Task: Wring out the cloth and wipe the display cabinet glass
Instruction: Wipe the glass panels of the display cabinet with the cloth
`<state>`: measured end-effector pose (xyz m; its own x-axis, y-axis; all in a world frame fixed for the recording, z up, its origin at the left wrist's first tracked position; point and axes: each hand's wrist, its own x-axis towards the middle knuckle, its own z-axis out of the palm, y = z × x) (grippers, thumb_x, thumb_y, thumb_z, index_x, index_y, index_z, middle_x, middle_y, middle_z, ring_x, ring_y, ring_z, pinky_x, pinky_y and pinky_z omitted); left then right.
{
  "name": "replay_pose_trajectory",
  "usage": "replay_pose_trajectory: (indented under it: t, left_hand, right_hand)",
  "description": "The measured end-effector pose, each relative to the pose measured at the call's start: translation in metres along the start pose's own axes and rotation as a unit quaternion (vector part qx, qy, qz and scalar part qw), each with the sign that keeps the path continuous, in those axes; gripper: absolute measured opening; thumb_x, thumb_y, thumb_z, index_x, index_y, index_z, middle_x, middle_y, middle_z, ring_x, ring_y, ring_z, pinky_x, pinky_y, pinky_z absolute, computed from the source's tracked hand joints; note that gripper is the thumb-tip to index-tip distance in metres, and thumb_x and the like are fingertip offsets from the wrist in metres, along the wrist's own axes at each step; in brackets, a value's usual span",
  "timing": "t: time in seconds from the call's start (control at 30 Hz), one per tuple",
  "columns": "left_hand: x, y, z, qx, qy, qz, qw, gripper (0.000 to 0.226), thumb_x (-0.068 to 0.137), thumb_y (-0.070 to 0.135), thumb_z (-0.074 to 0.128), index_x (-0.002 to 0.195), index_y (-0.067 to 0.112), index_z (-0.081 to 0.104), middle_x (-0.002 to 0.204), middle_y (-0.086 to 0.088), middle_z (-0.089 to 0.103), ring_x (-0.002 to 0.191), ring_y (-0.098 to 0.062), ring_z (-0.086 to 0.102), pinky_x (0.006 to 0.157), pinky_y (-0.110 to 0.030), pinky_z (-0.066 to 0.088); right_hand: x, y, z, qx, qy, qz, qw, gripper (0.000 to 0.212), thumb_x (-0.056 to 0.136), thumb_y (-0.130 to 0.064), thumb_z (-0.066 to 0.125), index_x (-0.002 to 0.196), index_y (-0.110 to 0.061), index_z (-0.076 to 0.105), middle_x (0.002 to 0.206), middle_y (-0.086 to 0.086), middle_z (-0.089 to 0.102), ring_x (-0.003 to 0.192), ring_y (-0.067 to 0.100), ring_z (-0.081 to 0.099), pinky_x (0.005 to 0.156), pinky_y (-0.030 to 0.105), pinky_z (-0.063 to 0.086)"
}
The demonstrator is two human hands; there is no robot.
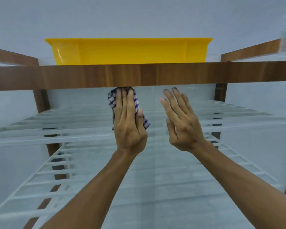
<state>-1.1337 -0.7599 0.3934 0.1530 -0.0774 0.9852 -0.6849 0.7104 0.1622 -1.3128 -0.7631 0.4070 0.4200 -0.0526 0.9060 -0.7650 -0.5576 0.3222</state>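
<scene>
The display cabinet (139, 75) fills the view, its wood-grain top rail running across just above both hands, with the front glass (155, 187) spreading down and out to either side below it. A yellow basin (127, 50) sits on the cabinet's top; seen from below its rim, whatever it holds is hidden. Behind the glass, the white slatted shelves (31, 129) carry nothing that shows. The left grip (129, 123) is flat and unclenched, fingers straight and pointing up, pressing the checked cloth (111, 100) against the glass directly under the rail. The cloth is bunched beneath the palm, its long axis roughly vertical and a corner poking out by the thumb. The right grip (182, 123) is splayed and holds nothing, just beside the left; whether it touches the pane is hard to tell. With the cloth at the pane's upper edge, the unwiped glass probably lies downward and sideways from the left grip, which alone bears on it.
</scene>
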Motion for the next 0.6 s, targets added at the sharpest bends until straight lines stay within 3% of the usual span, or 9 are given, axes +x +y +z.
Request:
replay_pose_trajectory:
  t: [0.17, 0.3, 0.4, 0.47, 0.53, 0.6]
  left_hand:
    - [-0.024, -0.002, 0.01, 0.087, -0.025, 0.117, 0.989, 0.044, 0.111, 0.012, 0.035, 0.149, -0.011, 0.039, 0.159, -0.027, 0.034, 0.158, -0.027, 0.015, 0.128, -0.047, 0.021]
    - [-0.028, -0.009, 0.004, 0.197, -0.098, 0.223, 0.95, 0.045, 0.111, 0.015, 0.04, 0.153, -0.002, 0.039, 0.162, -0.021, 0.033, 0.158, -0.024, 0.016, 0.127, -0.053, 0.025]
    - [-0.008, 0.009, 0.005, 0.192, -0.168, 0.227, 0.94, 0.054, 0.111, 0.026, 0.033, 0.158, 0.0, 0.033, 0.167, -0.018, 0.024, 0.159, -0.026, 0.015, 0.13, -0.048, 0.009]
    - [0.002, 0.01, 0.0, 0.156, -0.207, 0.232, 0.938, 0.057, 0.107, 0.024, 0.037, 0.158, -0.001, 0.032, 0.168, -0.019, 0.024, 0.159, -0.028, 0.016, 0.13, -0.052, 0.013]
    - [0.006, -0.001, -0.006, 0.171, -0.181, 0.219, 0.943, 0.058, 0.107, 0.025, 0.043, 0.158, 0.0, 0.033, 0.168, -0.019, 0.026, 0.159, -0.029, 0.016, 0.125, -0.061, 0.022]
    - [0.002, -0.006, -0.004, 0.236, -0.126, 0.176, 0.947, 0.061, 0.109, 0.036, 0.041, 0.16, 0.005, 0.031, 0.169, -0.018, 0.023, 0.159, -0.031, 0.014, 0.126, -0.065, 0.012]
  right_hand:
    - [-0.008, 0.008, 0.006, -0.032, 0.005, -0.001, 0.999, 0.056, 0.1, -0.013, 0.043, 0.153, 0.003, 0.036, 0.162, 0.021, 0.03, 0.154, 0.037, 0.023, 0.126, 0.055, 0.018]
    - [-0.011, 0.009, 0.007, -0.032, 0.013, 0.006, 0.999, 0.056, 0.1, -0.013, 0.044, 0.153, 0.002, 0.035, 0.162, 0.021, 0.03, 0.154, 0.036, 0.023, 0.126, 0.055, 0.018]
    - [-0.011, 0.009, 0.008, -0.027, 0.015, 0.013, 0.999, 0.06, 0.098, -0.013, 0.046, 0.154, 0.002, 0.031, 0.163, 0.02, 0.027, 0.155, 0.036, 0.022, 0.127, 0.053, 0.015]
    - [-0.01, 0.008, 0.006, -0.022, 0.019, 0.035, 0.999, 0.063, 0.097, -0.013, 0.049, 0.154, 0.003, 0.031, 0.163, 0.021, 0.026, 0.155, 0.037, 0.02, 0.127, 0.054, 0.014]
    - [-0.011, 0.009, 0.004, -0.025, 0.019, 0.049, 0.998, 0.063, 0.096, -0.014, 0.05, 0.154, 0.004, 0.032, 0.164, 0.021, 0.026, 0.155, 0.037, 0.019, 0.127, 0.056, 0.013]
    - [-0.011, 0.009, 0.003, -0.029, 0.015, 0.046, 0.998, 0.063, 0.097, -0.015, 0.05, 0.154, 0.004, 0.032, 0.164, 0.021, 0.025, 0.156, 0.036, 0.018, 0.127, 0.056, 0.013]
